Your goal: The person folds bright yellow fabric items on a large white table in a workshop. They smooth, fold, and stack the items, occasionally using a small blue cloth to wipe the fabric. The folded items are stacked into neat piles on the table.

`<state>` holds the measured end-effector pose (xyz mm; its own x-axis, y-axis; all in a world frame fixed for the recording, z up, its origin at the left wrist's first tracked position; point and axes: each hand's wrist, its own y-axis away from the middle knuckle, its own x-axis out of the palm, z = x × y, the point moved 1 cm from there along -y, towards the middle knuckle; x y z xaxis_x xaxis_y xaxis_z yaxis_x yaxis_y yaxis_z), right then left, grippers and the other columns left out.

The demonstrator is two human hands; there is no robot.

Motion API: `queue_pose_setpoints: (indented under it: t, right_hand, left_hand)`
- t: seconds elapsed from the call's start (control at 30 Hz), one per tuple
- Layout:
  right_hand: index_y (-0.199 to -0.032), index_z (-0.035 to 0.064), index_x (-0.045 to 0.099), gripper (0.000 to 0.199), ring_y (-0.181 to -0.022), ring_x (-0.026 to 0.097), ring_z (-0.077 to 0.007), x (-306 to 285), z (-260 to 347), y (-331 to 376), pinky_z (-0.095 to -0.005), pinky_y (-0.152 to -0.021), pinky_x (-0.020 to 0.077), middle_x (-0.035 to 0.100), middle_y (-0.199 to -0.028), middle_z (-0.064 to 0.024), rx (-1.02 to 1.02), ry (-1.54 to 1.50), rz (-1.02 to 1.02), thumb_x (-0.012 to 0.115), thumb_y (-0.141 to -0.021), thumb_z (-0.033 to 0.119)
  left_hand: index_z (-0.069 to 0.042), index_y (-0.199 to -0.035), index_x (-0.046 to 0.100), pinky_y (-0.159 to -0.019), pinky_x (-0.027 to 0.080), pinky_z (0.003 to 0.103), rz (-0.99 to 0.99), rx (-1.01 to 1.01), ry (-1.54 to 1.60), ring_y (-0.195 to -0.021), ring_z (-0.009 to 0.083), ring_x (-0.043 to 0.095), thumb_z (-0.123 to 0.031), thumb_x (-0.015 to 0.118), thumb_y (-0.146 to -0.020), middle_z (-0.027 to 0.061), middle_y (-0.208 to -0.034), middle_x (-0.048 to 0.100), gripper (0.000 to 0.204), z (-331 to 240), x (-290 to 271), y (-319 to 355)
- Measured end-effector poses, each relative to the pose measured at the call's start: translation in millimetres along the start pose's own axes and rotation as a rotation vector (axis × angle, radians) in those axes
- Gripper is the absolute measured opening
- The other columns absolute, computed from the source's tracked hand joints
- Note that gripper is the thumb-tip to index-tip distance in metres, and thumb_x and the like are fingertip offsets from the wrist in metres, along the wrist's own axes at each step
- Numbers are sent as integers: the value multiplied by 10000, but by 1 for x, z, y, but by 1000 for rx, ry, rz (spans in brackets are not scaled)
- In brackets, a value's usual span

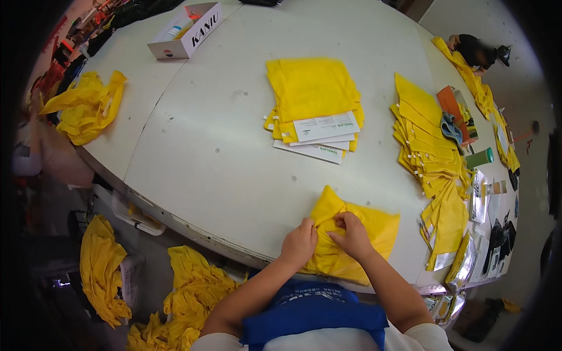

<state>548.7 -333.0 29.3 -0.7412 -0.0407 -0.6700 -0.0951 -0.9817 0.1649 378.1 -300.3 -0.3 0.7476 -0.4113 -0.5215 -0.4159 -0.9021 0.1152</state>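
A yellow cloth garment (363,257) lies partly folded at the table's near edge, in front of my body. One corner of it stands up in a pointed fold at the far side. My left hand (300,242) is closed, pinching the cloth at the left of this fold. On the fold's other side, my right hand (353,235) grips the same garment with bent fingers, its thumb a little apart from the forefinger. Farther off, a neat stack of folded yellow garments (310,88) carries several white printed cards (328,127) on its near edge.
Fanned yellow garments (424,140) lie along the right, beside an orange box (453,111) and a green cylinder (480,158). A white open box (186,35) stands far left. Crumpled yellow garments (196,286) hang below the table's edge. Other people (474,50) sit or stand around the table.
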Motion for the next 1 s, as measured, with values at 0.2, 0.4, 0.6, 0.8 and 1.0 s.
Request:
queue_pose_setpoints:
  t: [0.2,0.4,0.6,0.8,1.0]
  right_hand:
    - [-915,16,501,313,-891,527,-341,32,-11,23,-439,-710,413,538,-922,-149,-45,431,-95,655,-708,194]
    - [-894,16,523,254,-873,547,-351,41,-19,-4,-441,-714,434,547,-881,-165,-17,339,-174,649,-704,128]
    - [-1021,41,583,226,-954,585,-321,-5,4,22,-403,-796,476,601,-941,-179,-66,-55,-26,592,-796,32]
    - [-1220,13,505,514,-1081,512,-136,29,95,4,-300,-964,392,552,-1165,-61,361,-1562,836,454,-959,452]
    - [-952,59,531,327,-910,432,-87,11,120,0,-250,-820,372,505,-990,0,-95,-1028,1056,455,-974,377]
  left_hand:
    - [-42,-1024,501,-602,491,469,268,240,-132,-719,373,624,-156,472,-894,184,-801,643,175,-19,7,6]
    - [-51,-1009,516,-587,503,432,262,352,-268,-721,305,635,-139,478,-872,129,-823,652,167,0,21,-6]
    - [-54,-996,539,-590,506,422,299,118,-177,-745,318,632,-192,567,-842,127,-835,648,209,-21,-7,-10]
    - [-39,-894,573,-591,492,363,358,1196,347,-675,265,597,-133,584,-742,116,-773,574,179,-234,-26,7]
    - [-24,-781,570,-538,465,328,232,1461,373,-650,199,583,-118,571,-740,67,-712,560,102,-241,-20,44]
